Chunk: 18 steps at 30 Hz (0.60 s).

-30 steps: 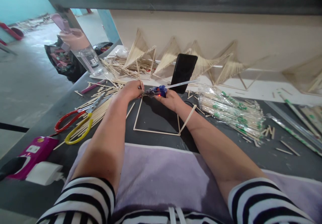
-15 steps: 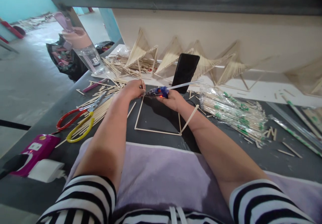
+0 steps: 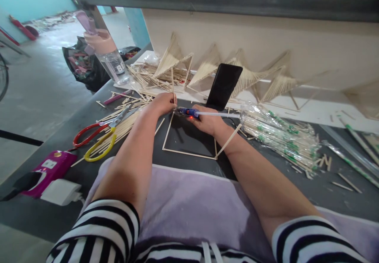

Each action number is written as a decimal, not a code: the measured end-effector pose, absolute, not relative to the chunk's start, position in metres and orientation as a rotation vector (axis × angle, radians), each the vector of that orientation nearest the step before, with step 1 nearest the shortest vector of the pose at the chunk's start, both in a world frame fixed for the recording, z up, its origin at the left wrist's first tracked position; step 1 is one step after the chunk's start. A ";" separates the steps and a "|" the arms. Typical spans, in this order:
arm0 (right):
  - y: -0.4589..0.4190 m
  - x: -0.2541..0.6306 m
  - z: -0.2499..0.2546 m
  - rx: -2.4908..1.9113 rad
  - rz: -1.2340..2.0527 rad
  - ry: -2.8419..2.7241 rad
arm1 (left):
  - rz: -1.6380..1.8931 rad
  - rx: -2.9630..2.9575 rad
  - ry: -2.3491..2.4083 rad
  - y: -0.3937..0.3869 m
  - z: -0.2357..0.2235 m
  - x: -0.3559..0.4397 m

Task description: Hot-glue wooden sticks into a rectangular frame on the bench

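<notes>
In the head camera view, the left hand point(image 3: 161, 103) is closed, with its fingertips pinched on a thin upright stick point(image 3: 172, 82) that stands at the far left corner of the stick frame point(image 3: 189, 153). The right hand point(image 3: 209, 122) is wrapped tight around a small blue glue gun point(image 3: 187, 112). A clear glue stick point(image 3: 219, 114) pokes out of the back of the gun, toward the right. The tip of the gun points left and sits just beside the bottom of the upright stick, right by the left hand's fingers. A little red light glows under the gun. The stick frame lies flat on the dark table point(image 3: 340, 200), between the two arms. A see-through bottle point(image 3: 111, 56) with a pink lid stands far back on the left. It has dark letters on it, but they are too blurry to read. The bag of sticks point(image 3: 275, 135) on the right has green marks, too small to read.
</notes>
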State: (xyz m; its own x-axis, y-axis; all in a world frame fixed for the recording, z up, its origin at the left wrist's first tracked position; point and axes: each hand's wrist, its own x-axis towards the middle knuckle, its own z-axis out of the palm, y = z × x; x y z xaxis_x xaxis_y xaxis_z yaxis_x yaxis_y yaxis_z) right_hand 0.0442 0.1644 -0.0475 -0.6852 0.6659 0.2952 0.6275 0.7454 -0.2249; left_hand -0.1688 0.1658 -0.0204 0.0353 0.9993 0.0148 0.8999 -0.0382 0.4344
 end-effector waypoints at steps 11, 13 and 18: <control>0.167 0.044 -0.050 -1.025 0.182 -2.603 | 0.474 1.958 1.923 0.166 -0.021 -0.169; 0.168 0.044 -0.052 -1.042 0.176 -2.604 | 0.476 1.965 1.926 0.165 -0.022 -0.169; 0.168 0.043 -0.054 -1.033 0.147 -2.607 | 0.458 1.977 1.935 0.164 -0.020 -0.168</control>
